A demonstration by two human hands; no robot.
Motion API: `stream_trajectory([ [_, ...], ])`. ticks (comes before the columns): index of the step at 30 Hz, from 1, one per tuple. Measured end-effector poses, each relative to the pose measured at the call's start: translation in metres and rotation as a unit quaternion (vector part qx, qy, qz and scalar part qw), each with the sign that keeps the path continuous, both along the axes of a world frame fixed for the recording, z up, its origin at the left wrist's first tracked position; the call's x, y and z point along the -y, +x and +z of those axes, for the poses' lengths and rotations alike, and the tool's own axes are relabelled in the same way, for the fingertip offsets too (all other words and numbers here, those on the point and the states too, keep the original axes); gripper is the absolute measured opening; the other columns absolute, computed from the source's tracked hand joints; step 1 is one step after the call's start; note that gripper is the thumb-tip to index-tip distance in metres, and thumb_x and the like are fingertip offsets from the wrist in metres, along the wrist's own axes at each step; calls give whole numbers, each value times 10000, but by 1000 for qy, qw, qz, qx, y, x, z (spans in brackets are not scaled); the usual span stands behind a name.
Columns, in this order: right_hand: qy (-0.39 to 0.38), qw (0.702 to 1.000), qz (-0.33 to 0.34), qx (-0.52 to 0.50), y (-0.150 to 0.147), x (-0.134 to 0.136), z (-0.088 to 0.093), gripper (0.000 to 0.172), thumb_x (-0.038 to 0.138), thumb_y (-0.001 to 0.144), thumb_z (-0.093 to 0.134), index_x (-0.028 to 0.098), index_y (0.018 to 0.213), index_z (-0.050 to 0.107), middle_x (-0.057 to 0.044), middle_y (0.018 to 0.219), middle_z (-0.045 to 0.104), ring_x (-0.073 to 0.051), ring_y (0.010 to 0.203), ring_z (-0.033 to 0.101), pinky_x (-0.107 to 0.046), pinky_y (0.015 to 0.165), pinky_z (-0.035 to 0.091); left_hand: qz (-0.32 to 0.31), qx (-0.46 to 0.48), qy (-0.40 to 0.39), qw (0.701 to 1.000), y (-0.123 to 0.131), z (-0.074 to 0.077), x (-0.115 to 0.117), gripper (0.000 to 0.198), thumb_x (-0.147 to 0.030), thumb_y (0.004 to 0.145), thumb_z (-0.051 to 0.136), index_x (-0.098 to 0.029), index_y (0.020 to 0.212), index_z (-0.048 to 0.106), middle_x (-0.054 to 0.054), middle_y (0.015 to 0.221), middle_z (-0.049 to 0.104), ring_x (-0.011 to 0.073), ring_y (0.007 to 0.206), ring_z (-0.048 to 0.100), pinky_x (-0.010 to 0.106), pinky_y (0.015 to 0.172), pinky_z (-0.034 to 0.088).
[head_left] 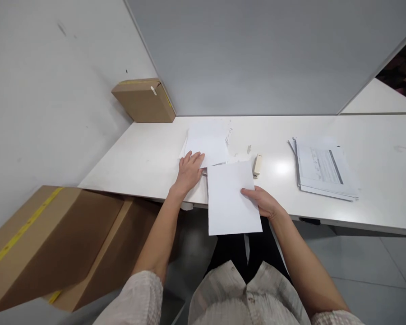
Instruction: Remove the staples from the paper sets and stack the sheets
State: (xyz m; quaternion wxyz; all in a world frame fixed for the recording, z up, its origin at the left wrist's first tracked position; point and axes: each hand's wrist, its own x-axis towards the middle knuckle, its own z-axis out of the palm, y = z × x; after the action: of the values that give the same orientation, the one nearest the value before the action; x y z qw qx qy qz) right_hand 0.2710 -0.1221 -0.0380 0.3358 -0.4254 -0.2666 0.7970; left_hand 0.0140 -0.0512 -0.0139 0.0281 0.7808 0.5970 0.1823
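Note:
My right hand (264, 201) pinches the right edge of a blank white sheet (232, 198), thumb on top; the sheet juts out over the front edge of the white desk (149, 158). My left hand (189, 170) lies flat with fingers stretched out on the lower left corner of a loose stack of white paper (208, 142) near the middle of the desk. A small cream stapler (257, 165) lies just right of the held sheet's top corner.
A pile of printed documents (323, 169) lies on the desk's right half. A brown cardboard box (145, 99) stands in the back left corner against the grey partition. Two larger taped cardboard boxes (54, 243) sit on the floor at left, below the desk edge.

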Motion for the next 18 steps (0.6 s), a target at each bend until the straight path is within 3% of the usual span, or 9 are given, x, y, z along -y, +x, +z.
stream_trajectory([
  [2,-4,1000,9,-5,2,-1,-1,268,214,786,617,110,1033,628,-115,947,716,-205,762,685,-324,711,555,-10,44,-40,998,-2,3,-6,398,-174,873,396,-231,1236,548,48,1376,481,284,1345,301,524,1076,239],
  [5,-4,1000,14,-15,3,-1,-2,280,223,777,636,109,1032,624,-122,966,711,-216,788,686,-339,726,558,14,193,-54,980,-9,9,-5,337,-254,900,374,-232,1144,605,49,1192,619,238,1184,495,436,997,377],
  [8,5,999,10,-39,3,-1,-3,289,251,777,651,119,1033,620,-122,983,707,-228,824,685,-359,756,559,55,349,-43,935,-13,13,7,318,-365,897,414,-184,1021,644,59,920,680,186,891,615,330,817,495],
  [11,1,999,3,-39,3,-2,-4,269,290,799,633,125,1012,625,-126,975,707,-237,832,684,-367,748,563,45,419,-30,907,-10,14,29,334,-420,888,438,-177,1004,635,49,902,676,168,861,625,300,775,526],
  [15,-20,999,-19,-42,2,-5,-4,327,417,870,521,133,982,636,-129,955,706,-237,893,671,-359,776,558,-106,294,-33,949,5,9,67,288,-283,907,420,-201,1109,608,70,1186,621,201,1151,544,391,1008,431],
  [18,-2,997,-59,-56,0,-7,-2,476,564,883,401,173,1027,629,-106,961,705,-230,953,654,-358,807,548,-216,165,-34,962,16,-1,91,336,-134,888,380,-194,1148,584,84,1250,587,200,1235,479,449,1075,369],
])
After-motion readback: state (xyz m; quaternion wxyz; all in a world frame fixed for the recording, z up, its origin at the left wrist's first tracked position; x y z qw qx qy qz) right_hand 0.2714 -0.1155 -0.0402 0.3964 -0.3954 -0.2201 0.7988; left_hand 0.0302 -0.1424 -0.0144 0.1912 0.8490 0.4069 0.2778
